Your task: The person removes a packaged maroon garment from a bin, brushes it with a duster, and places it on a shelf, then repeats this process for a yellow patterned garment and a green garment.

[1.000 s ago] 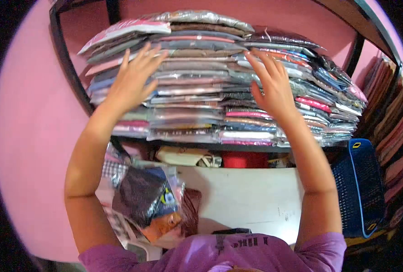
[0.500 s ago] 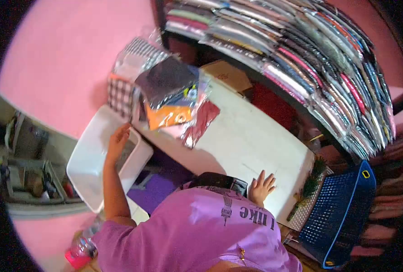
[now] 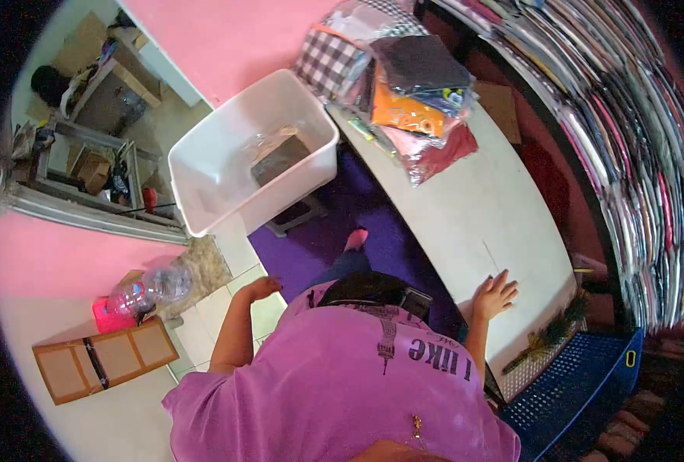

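My right hand (image 3: 496,295) rests on the white table (image 3: 465,219) with its fingers spread and nothing in it. At my left side, over the tiled floor, my left hand (image 3: 261,289) hangs in the air, fingers loosely stretched and no object visible in them. A white plastic bin (image 3: 192,185) stands ahead on the left, apart from that hand. Inside the bin lies a dark package in clear plastic (image 3: 280,160). At the table's far end is a pile of plastic-wrapped folded clothes, with a black pack (image 3: 421,64), an orange pack (image 3: 405,113) and a dark red pack (image 3: 444,154).
Stacks of bagged garments (image 3: 588,115) fill the rack on the right. A blue perforated basket (image 3: 565,396) and a green tinsel-like sprig (image 3: 546,339) sit near the table's close right end. Clear bottles (image 3: 161,285) and a brown panel (image 3: 105,359) are at left.
My left hand has drawn back from the bin's rim to beside my body. The view has shifted left, showing the bin's inside. My right hand stays on the table.
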Demonstrator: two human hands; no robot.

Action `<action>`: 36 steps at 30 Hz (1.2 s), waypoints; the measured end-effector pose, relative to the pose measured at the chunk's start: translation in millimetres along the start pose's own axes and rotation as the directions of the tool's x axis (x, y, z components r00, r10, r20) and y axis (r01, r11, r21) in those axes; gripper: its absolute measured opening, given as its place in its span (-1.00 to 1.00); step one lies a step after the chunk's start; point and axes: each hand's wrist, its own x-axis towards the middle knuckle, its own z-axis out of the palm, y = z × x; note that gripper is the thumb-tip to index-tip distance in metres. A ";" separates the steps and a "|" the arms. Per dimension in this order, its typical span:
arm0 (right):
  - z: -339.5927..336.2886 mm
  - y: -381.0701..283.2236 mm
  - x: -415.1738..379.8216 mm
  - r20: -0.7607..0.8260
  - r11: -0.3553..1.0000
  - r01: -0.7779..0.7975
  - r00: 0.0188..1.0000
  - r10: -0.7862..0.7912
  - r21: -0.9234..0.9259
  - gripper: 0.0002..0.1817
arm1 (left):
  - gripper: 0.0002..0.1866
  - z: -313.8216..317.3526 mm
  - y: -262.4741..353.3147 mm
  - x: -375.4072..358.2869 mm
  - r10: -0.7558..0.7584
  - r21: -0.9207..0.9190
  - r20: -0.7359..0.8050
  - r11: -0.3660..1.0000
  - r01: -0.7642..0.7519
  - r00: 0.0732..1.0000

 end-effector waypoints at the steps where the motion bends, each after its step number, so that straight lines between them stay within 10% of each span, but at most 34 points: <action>1: 3.3 1.3 -0.3 -0.004 1.000 -0.009 1.000 0.009 -0.002 -0.38 | -0.49 -9.4 -44.0 28.5 0.215 0.098 -0.041 0.973 -0.210 0.976; 2: 4.9 1.7 0.3 -0.010 1.000 -0.021 1.000 0.021 -0.007 -0.39 | -0.50 -23.6 -19.5 10.0 0.049 -0.275 -0.115 0.958 -0.079 0.992; 5: 6.2 -2.1 3.1 0.083 0.994 -0.110 0.991 0.110 -0.009 -0.39 | -0.59 -78.0 20.2 4.2 0.344 -0.436 -0.357 0.761 -0.481 0.868; 10: 4.1 -75.9 5.1 0.306 0.958 -0.284 0.910 0.280 -0.031 -0.35 | -0.65 -206.2 63.0 40.5 0.386 -0.247 -0.637 0.718 -0.651 0.668; 16: 14.6 -225.4 6.5 0.443 0.972 -0.234 0.868 0.225 -0.035 -0.01 | -0.56 -295.3 -18.2 177.4 0.038 -0.564 -0.531 0.729 -0.387 0.846; 24: 17.5 -231.5 4.7 0.442 0.957 -0.276 0.850 0.287 -0.091 0.11 | -0.21 -257.7 -66.2 285.2 -0.486 -0.836 -0.243 0.544 0.073 0.840; 27: 16.6 -229.0 6.0 0.458 0.950 -0.297 0.834 0.308 -0.098 0.10 | -0.12 -243.6 -75.3 322.7 -0.450 -0.616 -0.642 0.785 -0.067 0.620; 30: 15.4 -230.1 5.8 0.470 0.946 -0.310 0.824 0.317 -0.095 0.10 | -0.08 -249.5 -67.3 343.4 -0.524 -0.666 -0.669 0.738 -0.112 0.527; 31: 14.1 -231.1 6.5 0.475 0.944 -0.316 0.819 0.321 -0.093 0.09 | -0.08 -250.0 -89.5 373.7 -0.525 -0.668 -0.665 0.737 -0.108 0.532; 33: 11.5 -232.7 6.8 0.474 0.948 -0.307 0.825 0.308 -0.082 0.09 | -0.13 -260.9 -167.3 423.5 -0.068 0.154 -0.514 0.973 0.171 0.855; 36: 16.6 -229.0 4.3 0.461 0.951 -0.299 0.834 0.302 -0.081 0.09 | -0.32 -260.6 -132.6 380.3 -0.216 -0.276 -0.568 0.959 0.063 0.794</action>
